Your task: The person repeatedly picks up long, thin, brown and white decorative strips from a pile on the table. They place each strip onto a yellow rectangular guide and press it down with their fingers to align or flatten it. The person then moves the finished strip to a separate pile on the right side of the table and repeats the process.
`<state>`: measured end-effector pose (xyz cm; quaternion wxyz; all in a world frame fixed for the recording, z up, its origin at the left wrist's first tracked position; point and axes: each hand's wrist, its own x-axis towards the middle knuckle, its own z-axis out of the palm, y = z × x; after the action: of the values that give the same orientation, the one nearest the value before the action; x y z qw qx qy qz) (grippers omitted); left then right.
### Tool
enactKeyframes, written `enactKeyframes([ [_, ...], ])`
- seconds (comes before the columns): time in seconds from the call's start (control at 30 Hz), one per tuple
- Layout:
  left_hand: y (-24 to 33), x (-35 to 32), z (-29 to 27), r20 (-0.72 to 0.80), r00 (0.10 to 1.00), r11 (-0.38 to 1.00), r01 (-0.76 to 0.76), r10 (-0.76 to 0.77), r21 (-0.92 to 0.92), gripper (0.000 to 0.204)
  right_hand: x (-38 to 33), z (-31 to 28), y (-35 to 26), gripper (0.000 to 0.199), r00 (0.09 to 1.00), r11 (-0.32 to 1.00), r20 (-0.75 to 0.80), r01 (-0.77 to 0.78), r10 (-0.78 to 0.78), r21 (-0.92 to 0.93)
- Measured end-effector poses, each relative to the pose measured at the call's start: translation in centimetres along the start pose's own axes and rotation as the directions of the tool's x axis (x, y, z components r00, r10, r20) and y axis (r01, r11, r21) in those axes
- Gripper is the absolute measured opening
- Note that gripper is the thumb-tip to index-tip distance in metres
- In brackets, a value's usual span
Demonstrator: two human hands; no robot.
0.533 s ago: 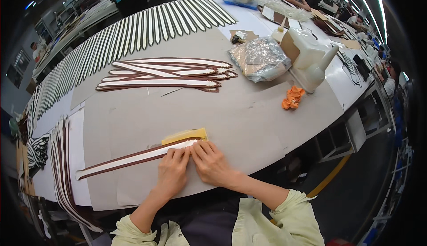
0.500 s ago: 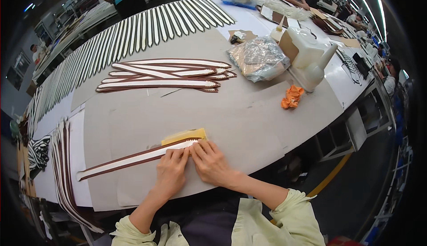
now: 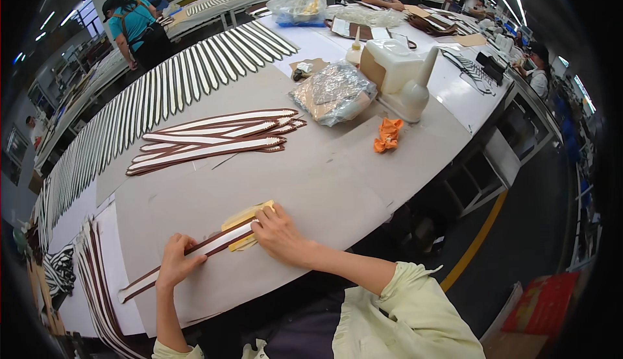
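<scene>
A long white strap with brown edges (image 3: 219, 242) lies slantwise on the grey board covering the table (image 3: 324, 184). My left hand (image 3: 175, 260) is closed on it about midway, the thumb on the near edge and the fingers on the far edge. Toward the strap's right end, my right hand (image 3: 283, 237) grips it with bent fingers and hides the tip. Beneath that end sits a yellow pad (image 3: 241, 218), which sticks out on both sides of the strap.
Beyond lies a pile of similar brown-edged straps (image 3: 214, 140). Dark-edged strips (image 3: 175, 77) form a long row behind. Farther right are a plastic-wrapped packet (image 3: 334, 93), a whitish spouted container (image 3: 396, 67) and a crumpled orange piece (image 3: 388, 135). More straps (image 3: 97, 281) hang over the left edge.
My left hand has moved left along the strap, away from my right hand. Both hands were together at its right end before. The whole view has shifted and tilted.
</scene>
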<state>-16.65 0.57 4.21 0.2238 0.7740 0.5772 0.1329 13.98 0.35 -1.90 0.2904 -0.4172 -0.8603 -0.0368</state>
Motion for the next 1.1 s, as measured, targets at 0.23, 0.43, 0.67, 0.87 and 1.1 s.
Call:
enactKeyframes([
  [0.23, 3.0, -2.5, -0.4, -0.091, 0.980, 0.981, -0.184, 0.178, -0.067, 0.022, 2.8, 0.5, 0.3, 0.021, 0.970, 0.978, -0.186, 0.177, -0.154, 0.110],
  [0.43, -8.2, -7.3, -8.0, 0.118, 0.984, 0.984, 0.145, -0.133, -0.101, 0.014, -1.0, -8.9, 6.6, 0.009, 0.994, 0.967, 0.073, -0.094, 0.079, 0.236],
  [0.67, -11.3, -4.3, -10.0, 0.301, 0.944, 0.895, 0.245, -0.133, -0.373, 0.012, -7.8, -16.3, 11.6, 0.017, 0.719, 0.684, 0.533, -0.658, 0.446, 0.314],
  [0.87, -11.8, -1.0, -8.5, -0.017, 0.974, 0.682, 0.144, -0.224, -0.717, 0.019, -11.5, -16.8, 11.0, 0.014, 0.625, 0.447, 0.636, -0.776, 0.453, 0.444],
  [1.1, -11.6, -1.6, -15.7, -0.503, 0.739, 0.275, -0.421, -0.449, -0.864, 0.031, -1.9, -10.3, 0.0, 0.024, 0.753, 0.501, 0.656, -0.589, 0.056, 0.634],
])
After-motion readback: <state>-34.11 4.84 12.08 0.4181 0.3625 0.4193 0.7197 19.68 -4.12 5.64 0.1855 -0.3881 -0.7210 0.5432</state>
